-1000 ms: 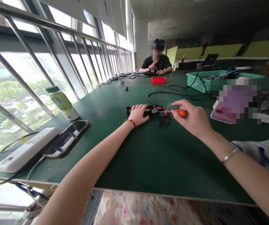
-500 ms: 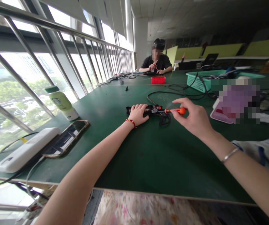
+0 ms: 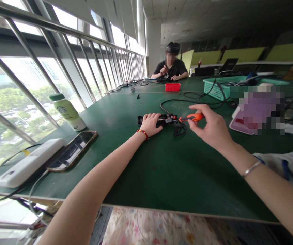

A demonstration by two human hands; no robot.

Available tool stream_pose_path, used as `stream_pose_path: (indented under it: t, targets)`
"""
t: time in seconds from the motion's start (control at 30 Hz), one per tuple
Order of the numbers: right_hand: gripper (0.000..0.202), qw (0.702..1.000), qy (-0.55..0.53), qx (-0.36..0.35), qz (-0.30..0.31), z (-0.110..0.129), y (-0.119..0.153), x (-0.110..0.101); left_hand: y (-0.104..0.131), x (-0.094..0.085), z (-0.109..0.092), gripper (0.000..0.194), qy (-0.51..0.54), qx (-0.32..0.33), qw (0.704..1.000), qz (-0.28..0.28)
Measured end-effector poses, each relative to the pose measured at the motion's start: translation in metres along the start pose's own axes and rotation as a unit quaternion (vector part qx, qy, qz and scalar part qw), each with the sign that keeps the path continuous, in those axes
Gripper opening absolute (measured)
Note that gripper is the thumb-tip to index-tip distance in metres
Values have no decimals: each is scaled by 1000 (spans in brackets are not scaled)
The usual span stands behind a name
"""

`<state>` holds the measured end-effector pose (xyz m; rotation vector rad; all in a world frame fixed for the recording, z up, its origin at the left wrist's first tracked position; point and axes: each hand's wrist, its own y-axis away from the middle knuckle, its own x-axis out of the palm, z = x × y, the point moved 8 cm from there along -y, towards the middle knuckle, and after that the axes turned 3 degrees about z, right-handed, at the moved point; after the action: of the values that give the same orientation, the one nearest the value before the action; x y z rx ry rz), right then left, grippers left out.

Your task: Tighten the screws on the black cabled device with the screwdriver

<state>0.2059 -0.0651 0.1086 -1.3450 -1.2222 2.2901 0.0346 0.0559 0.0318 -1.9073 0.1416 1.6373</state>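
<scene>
My left hand [image 3: 150,124] is wrapped over a black elongated device [image 3: 164,119], pressing it down on the green table [image 3: 146,177]. The device's right end looks opened up, with small parts and wires showing; its exact kind I cannot make out. In my right hand [image 3: 210,124] is a screwdriver [image 3: 191,117] with an orange and black handle, pinched between thumb and fingers. Its shaft points left at the device's right end; whether the tip touches is too small to tell. A black cable [image 3: 179,129] lies coiled just below that end.
To the left are a green bottle [image 3: 67,112], a phone [image 3: 72,151] and a white power strip [image 3: 29,163]. Farther back sit a red tray [image 3: 172,87] and a teal basket [image 3: 214,89] with cables. Another person [image 3: 170,66] works across the table. Cloth [image 3: 289,166] lies at right.
The screwdriver handle has turned in my right hand, and its black side now shows. My right hand has risen slightly; my left hand stays on the device.
</scene>
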Motion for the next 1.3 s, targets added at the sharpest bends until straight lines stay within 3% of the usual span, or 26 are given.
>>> stream_pose_path:
  t: [0.1, 0.27, 0.5, 0.73, 0.93, 1.2, 1.3]
  targets:
    - [35, 1000, -3, -8, -1, 2, 0, 0, 0, 0, 0, 52, -1, 0, 1000, 1]
    - [26, 998, 17, 13, 55, -1, 0, 9, 0, -1, 0, 52, 4, 0, 1000, 2]
    - [33, 1000, -3, -15, -4, 3, 0, -1, 0, 0, 0, 52, 5, 0, 1000, 4]
    - [23, 998, 24, 19, 56, -2, 0, 9, 0, 1, 0, 52, 1, 2, 1000, 4]
    - [29, 1000, -6, -9, 4, 3, 0, 0, 0, 0, 0, 51, 0, -1, 1000, 6]
    - [22, 998, 40, 21, 54, -3, 0, 10, 0, 0, -1, 52, -4, 1, 1000, 6]
    - [23, 999, 28, 17, 35, -4, 0, 6, 0, 0, -1, 52, -4, 1, 1000, 5]
